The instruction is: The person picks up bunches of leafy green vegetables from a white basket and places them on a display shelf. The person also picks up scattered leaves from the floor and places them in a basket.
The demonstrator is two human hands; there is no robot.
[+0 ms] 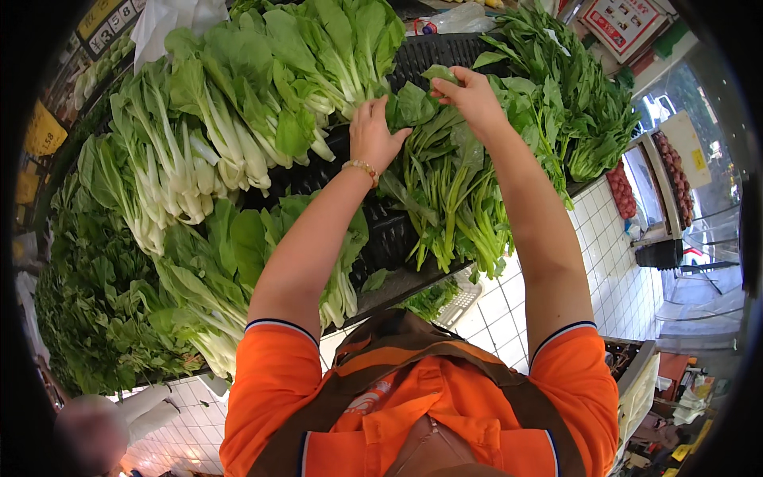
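Note:
My right hand (471, 98) pinches a green leaf (440, 73) between thumb and fingers, above the far end of a bunch of leafy greens (453, 185) with long green stems. My left hand (378, 137) is back-up beside that bunch, thumb spread from the other fingers. Its fingertips are at the broad leaves (411, 106), close to the white stems of the bok choy (346, 71); whether they touch either is hard to tell. A beaded bracelet circles the left wrist. Black ribbed shelf lining (384, 229) shows below the left hand.
More bok choy (191, 161) lies left, with dark leafy greens (95, 286) beyond. Long-leaved greens (596, 119) lie at right. A loose leaf (375, 280) is near the front edge. Below stands a white basket (465, 298) on the tiled floor. Another person (95, 432) is at lower left.

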